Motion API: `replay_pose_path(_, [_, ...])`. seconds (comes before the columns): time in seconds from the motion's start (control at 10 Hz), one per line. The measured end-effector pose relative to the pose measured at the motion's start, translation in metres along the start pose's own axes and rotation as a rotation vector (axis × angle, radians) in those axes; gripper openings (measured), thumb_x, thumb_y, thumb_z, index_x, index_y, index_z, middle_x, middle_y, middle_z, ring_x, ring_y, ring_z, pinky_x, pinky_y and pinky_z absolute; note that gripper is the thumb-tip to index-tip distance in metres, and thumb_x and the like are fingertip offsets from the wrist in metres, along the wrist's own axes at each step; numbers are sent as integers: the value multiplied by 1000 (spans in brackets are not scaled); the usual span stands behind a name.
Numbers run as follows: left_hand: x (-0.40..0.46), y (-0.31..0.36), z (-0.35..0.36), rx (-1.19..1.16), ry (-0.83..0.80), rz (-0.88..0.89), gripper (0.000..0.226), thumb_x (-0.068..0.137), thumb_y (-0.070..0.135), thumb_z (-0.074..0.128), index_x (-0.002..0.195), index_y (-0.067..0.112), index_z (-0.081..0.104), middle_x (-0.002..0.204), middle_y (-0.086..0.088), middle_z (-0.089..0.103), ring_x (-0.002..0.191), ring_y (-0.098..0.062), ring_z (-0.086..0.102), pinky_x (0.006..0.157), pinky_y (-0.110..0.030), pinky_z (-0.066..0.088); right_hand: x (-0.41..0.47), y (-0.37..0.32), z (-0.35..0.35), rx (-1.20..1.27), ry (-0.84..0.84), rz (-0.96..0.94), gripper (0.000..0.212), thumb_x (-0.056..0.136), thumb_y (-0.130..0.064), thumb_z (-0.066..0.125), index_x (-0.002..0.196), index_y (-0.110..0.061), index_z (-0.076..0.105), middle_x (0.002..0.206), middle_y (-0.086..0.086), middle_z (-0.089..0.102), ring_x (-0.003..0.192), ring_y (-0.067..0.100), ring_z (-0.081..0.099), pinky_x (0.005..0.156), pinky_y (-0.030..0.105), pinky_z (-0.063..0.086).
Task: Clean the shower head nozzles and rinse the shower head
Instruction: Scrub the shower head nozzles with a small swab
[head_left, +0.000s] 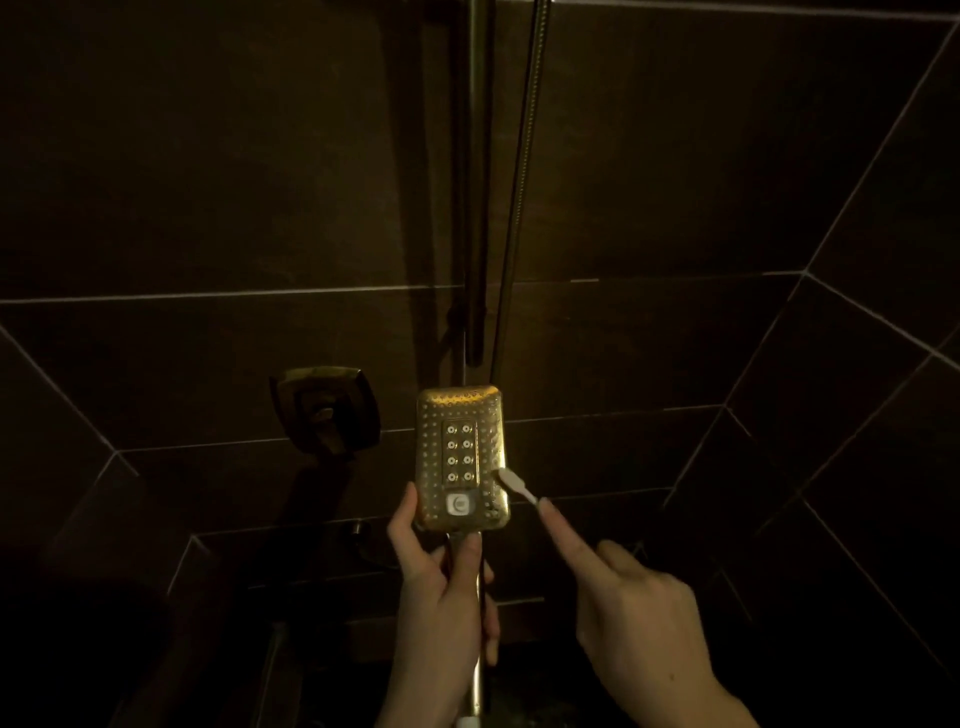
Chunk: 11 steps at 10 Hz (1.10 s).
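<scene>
A: What sat nearest the lens?

B: Two hands; the left hand (441, 587) was low in the centre, its fingers curled round the handle (470, 613) of the one shower head (461, 458), thumb up along the left edge of the head; the right hand (639, 618) was just to its right, apart from the left, index finger stretched out along a small pale brush (517, 484), the other fingers curled under; how they held the brush's handle I could not tell.

A: Count the rest for me.

B: One brush; one shower head, gold-looking in the dim light, rectangular with rounded corners; on its face a centre panel with eight larger nozzles (460, 452) in two columns of four, ringed by many small holes too fine to count; one white button (460, 503) below the panel.

A: Where was the head relative to the hands?

B: Directly above the left hand, up and left of the right; the brush tip touched its right edge near the lower corner.

A: Which way did it point?

B: Its face was turned toward the camera; its long axis ran upright, handle down.

A: Behind it?

B: From the left: one square wall control (324, 410), one vertical rail (477, 182), one hose (522, 182), all against dark tiles (208, 182).
</scene>
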<state>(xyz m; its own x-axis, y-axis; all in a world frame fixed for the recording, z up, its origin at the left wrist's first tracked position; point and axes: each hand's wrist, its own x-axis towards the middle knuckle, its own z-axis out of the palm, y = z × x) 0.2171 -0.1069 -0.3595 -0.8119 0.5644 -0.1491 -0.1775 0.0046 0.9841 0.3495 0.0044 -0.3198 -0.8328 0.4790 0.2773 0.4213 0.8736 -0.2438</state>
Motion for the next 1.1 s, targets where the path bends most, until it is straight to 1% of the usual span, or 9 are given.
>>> replay_pose_path(0.2, [1,3,7,38,8,15,72,103,27,52,115,90,16,108,-2,70,45,-24,59,38,-30,46,-7,-13,14,-4,-15,-107,97,61,-19,64,150,-40,29,61,-7,53,36,13,48,31,26,43])
replay_pose_path(0.3, [0,3,13,75,14,42,72,105,28,48,121,88,12,118,1,67,55,-22,65,41,-31,48,3,-11,13,20,16,-16,96,58,-17,77,146,-35,42,61,-6,53,36,12,48,30,29,44])
replay_pose_path(0.4, [1,3,15,87,2,48,79,105,17,46,120,87,12,140,7,57,104,-11,67,75,-31,56,0,-23,19,12,-76,-97,103,53,-32,78,147,-39,36,63,-7,53,37,11,48,32,24,41])
replay_pose_path(0.5, [2,0,12,107,-12,22,77,105,17,46,125,85,15,137,5,58,90,-10,69,63,-30,58,7,-22,19,7,-72,-109,104,61,-37,81,150,-41,27,65,-7,54,39,10,49,33,26,43])
replay_pose_path(0.6, [3,-4,9,129,5,35,76,105,19,46,127,84,15,125,0,66,51,-17,62,40,-28,48,23,-13,9,3,-25,-21,95,71,-26,76,152,-37,27,66,-8,55,40,5,47,34,22,41])
replay_pose_path(0.8, [0,-3,6,197,22,34,73,105,20,46,119,84,13,127,-4,66,55,-16,66,41,-28,46,23,-14,7,-49,-98,-144,108,64,-25,81,153,-37,21,64,-8,55,39,6,46,33,21,39])
replay_pose_path(0.9, [-3,0,7,237,40,42,81,104,20,47,106,92,8,118,4,68,73,-16,66,48,-28,45,39,0,-1,-58,-17,12,93,79,-15,69,152,-40,18,68,-8,55,43,6,46,39,23,44])
replay_pose_path(1.0, [-4,-2,8,234,32,22,84,104,16,47,109,90,8,123,10,66,81,-25,71,55,-33,52,34,-7,10,-27,-104,-124,93,84,-22,59,152,-45,1,75,-6,60,47,7,49,43,23,46])
replay_pose_path(1.1, [-5,-1,8,225,15,-8,88,102,10,48,110,89,12,129,10,64,100,-32,71,75,-48,59,30,-11,16,-10,-89,-207,96,83,-28,60,151,-46,-5,76,-6,62,48,7,54,43,24,49])
